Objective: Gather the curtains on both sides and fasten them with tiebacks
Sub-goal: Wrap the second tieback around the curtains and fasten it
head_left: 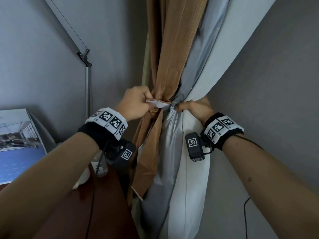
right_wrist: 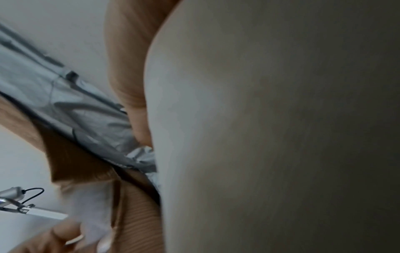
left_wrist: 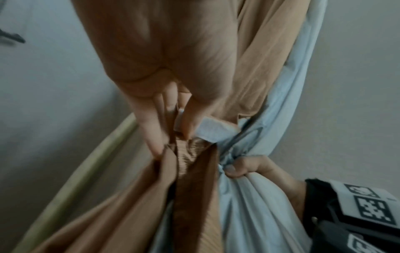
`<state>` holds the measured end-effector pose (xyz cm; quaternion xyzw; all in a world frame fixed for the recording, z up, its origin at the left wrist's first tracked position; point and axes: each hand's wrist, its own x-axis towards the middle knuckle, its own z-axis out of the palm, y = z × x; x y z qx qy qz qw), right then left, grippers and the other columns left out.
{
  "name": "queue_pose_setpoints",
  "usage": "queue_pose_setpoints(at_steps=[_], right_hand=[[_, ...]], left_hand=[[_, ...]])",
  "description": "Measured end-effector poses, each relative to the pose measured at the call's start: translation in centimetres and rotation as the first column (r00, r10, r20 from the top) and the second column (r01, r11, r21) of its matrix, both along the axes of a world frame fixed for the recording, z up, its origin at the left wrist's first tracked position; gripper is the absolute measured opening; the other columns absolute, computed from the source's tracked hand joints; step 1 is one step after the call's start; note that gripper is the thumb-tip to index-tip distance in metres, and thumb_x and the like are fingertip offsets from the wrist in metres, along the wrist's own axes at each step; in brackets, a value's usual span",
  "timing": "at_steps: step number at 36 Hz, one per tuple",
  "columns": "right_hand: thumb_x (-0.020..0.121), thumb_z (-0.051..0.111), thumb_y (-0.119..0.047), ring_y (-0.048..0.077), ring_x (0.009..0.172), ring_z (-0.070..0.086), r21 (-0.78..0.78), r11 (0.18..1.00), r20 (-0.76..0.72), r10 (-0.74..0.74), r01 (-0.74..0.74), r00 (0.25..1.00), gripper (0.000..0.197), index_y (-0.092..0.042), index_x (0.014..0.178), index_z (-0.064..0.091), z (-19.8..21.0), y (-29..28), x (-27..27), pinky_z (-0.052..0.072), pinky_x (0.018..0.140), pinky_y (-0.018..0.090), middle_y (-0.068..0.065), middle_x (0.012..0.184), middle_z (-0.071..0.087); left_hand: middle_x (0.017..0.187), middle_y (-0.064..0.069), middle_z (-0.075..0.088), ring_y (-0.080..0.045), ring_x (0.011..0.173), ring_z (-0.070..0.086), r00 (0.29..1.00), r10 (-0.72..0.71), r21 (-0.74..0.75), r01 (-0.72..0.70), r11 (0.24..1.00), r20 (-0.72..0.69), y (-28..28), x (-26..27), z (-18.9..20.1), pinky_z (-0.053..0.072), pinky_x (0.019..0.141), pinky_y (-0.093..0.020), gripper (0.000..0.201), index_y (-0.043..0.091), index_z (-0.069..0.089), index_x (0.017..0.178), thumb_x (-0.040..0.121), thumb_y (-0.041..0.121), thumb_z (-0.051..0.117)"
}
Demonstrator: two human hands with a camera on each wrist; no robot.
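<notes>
A brown curtain [head_left: 169,54] with a pale grey lining [head_left: 195,80] hangs gathered into a narrow waist in the room's corner. A tieback [head_left: 159,102], brown with a white fastening patch, runs across that waist. My left hand [head_left: 138,102] pinches the tieback's white end at the left of the bundle; in the left wrist view its fingertips [left_wrist: 184,126] hold the white strip [left_wrist: 213,130]. My right hand [head_left: 195,106] grips the gathered lining on the right side, thumb [left_wrist: 236,168] pressed into the folds. In the right wrist view the lining [right_wrist: 259,137] fills most of the picture.
A metal lamp arm [head_left: 82,54] and its pole [head_left: 88,90] stand left of the curtain. Below left are a dark red table [head_left: 82,209], a picture board [head_left: 19,145] and a small clear bottle [head_left: 101,168]. Grey walls close both sides; a black cable [head_left: 246,218] hangs low right.
</notes>
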<state>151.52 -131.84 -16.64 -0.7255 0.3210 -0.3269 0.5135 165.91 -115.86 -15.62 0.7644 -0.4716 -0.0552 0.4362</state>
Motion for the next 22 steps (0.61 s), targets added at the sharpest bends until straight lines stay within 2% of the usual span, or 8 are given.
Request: queue_pose_setpoints(at_steps=[3, 6, 9, 12, 15, 18, 20, 22], right_hand=[[0.044, 0.089, -0.006, 0.020, 0.093, 0.071, 0.017, 1.000, 0.001, -0.009, 0.009, 1.000, 0.058, -0.004, 0.099, 0.074, -0.1, -0.2, 0.1, 0.058, 0.082, 0.029, 0.004, 0.100, 0.076], [0.036, 0.088, -0.012, 0.020, 0.093, 0.071, 0.034, 0.999, -0.002, -0.019, 0.019, 1.000, 0.064, -0.005, 0.098, 0.073, -0.1, -0.2, 0.1, 0.058, 0.086, 0.033, 0.003, 0.099, 0.076], [0.046, 0.089, -0.004, 0.018, 0.089, 0.071, 0.053, 0.999, -0.006, -0.011, 0.012, 1.000, 0.055, -0.005, 0.098, 0.072, 0.2, 0.0, 0.0, 0.056, 0.079, 0.027, 0.003, 0.098, 0.076], [0.048, 0.089, -0.003, 0.016, 0.089, 0.071, 0.045, 0.999, -0.005, -0.008, 0.008, 1.000, 0.053, -0.004, 0.099, 0.073, 0.3, 0.3, 0.1, 0.056, 0.076, 0.026, 0.003, 0.098, 0.076], [0.045, 0.090, -0.005, 0.017, 0.089, 0.072, 0.044, 0.999, -0.006, -0.013, 0.013, 1.000, 0.056, -0.004, 0.099, 0.073, 0.2, 0.2, 0.3, 0.058, 0.079, 0.029, 0.003, 0.098, 0.076], [0.044, 0.089, -0.005, 0.016, 0.086, 0.072, 0.050, 0.999, 0.000, -0.018, 0.018, 1.000, 0.056, -0.004, 0.098, 0.073, 0.1, 0.2, 0.2, 0.057, 0.075, 0.027, 0.002, 0.096, 0.077], [0.043, 0.088, -0.004, 0.017, 0.085, 0.073, 0.031, 0.999, -0.004, -0.013, 0.014, 1.000, 0.053, -0.004, 0.094, 0.074, 0.2, 0.2, 0.1, 0.058, 0.074, 0.029, 0.003, 0.093, 0.077], [0.041, 0.087, -0.004, 0.019, 0.086, 0.073, 0.021, 1.000, -0.004, -0.001, 0.001, 1.000, 0.052, -0.005, 0.091, 0.074, 0.1, 0.3, 0.1, 0.059, 0.074, 0.032, 0.004, 0.092, 0.077]], left_hand=[[0.072, -0.011, 0.069, -0.024, 0.072, 0.074, 0.957, -0.041, -0.033, 0.033, 0.999, -0.287, 1.0, 1.1, 0.1, 0.062, 0.075, -0.044, 0.029, 0.010, 0.051, 0.068, 0.084, -0.006, 0.070], [0.073, -0.016, 0.071, -0.026, 0.070, 0.075, 0.774, -0.126, -0.137, 0.051, 0.989, -0.620, 2.2, 2.0, -0.6, 0.062, 0.073, -0.047, 0.035, 0.010, 0.044, 0.069, 0.088, -0.016, 0.056], [0.073, -0.015, 0.072, -0.027, 0.067, 0.075, 0.653, -0.155, -0.168, 0.044, 0.985, -0.741, 2.9, 2.0, -1.2, 0.063, 0.066, -0.045, 0.030, 0.010, 0.044, 0.074, 0.090, -0.014, 0.054], [0.082, -0.012, 0.068, -0.018, 0.063, 0.073, 0.793, -0.071, -0.076, 0.031, 0.997, -0.604, 2.4, 1.6, -1.6, 0.062, 0.061, -0.037, 0.025, 0.015, 0.043, 0.086, 0.094, -0.006, 0.055], [0.098, -0.008, 0.064, -0.026, 0.086, 0.069, 0.976, 0.019, 0.087, 0.000, 0.996, -0.217, 1.9, 1.0, -0.7, 0.057, 0.078, -0.041, 0.025, 0.021, 0.046, 0.109, 0.092, 0.009, 0.060], [0.125, -0.010, 0.053, -0.028, 0.113, 0.056, 0.994, -0.033, 0.257, 0.005, 0.966, 0.104, 1.3, -0.1, 0.3, 0.043, 0.086, -0.030, 0.077, 0.014, 0.026, 0.144, 0.081, 0.013, 0.071], [0.138, -0.013, 0.041, -0.029, 0.124, 0.047, 0.985, -0.056, 0.238, 0.016, 0.971, 0.163, 0.7, -1.1, 0.7, 0.043, 0.098, -0.034, 0.102, 0.014, 0.017, 0.148, 0.071, 0.027, 0.082], [0.139, -0.012, 0.040, -0.027, 0.125, 0.045, 0.984, -0.006, 0.164, -0.024, 0.986, 0.180, 0.0, -1.1, 0.9, 0.043, 0.103, -0.038, 0.112, 0.012, 0.021, 0.145, 0.061, 0.045, 0.087]])
